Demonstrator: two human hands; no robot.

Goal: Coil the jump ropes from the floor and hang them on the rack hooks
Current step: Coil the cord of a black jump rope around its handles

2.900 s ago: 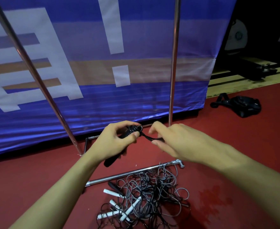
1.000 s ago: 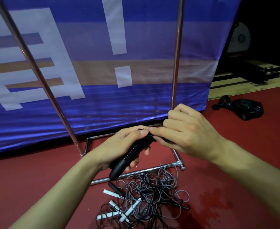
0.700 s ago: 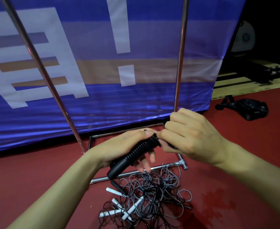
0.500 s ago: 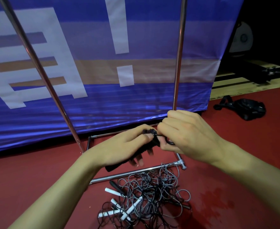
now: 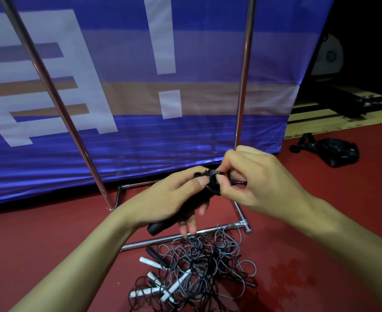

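Left hand (image 5: pixel 174 199) wrapped round black rope handles (image 5: pixel 185 210), thumb pressed on top, ribbed grip slanting down-left to a smooth rounded butt poking out below the palm. Cord (image 5: pixel 212 185) wound in tight black turns round the handles' upper end, just right of that thumb. Right hand (image 5: pixel 259 176) touching the left at the coil, fingertips (image 5: pixel 222 181) pinching a thin loop of cord with a small metal ring beside it. Below both hands, on the red floor (image 5: pixel 50 244), a tangled pile (image 5: pixel 196 271) of thin grey and black ropes, loops splayed out, with slim white and black handles sticking out on its left. Between hands and pile, shiny chrome rack (image 5: pixel 181 236) base tubes; its two round posts rising behind, one slanting far left of the left hand, one straight above the right. Behind those, glossy blue banner (image 5: pixel 129 143) with white blocks. Far right of the right hand, a black bag (image 5: pixel 334 152) lying slumped on the floor.
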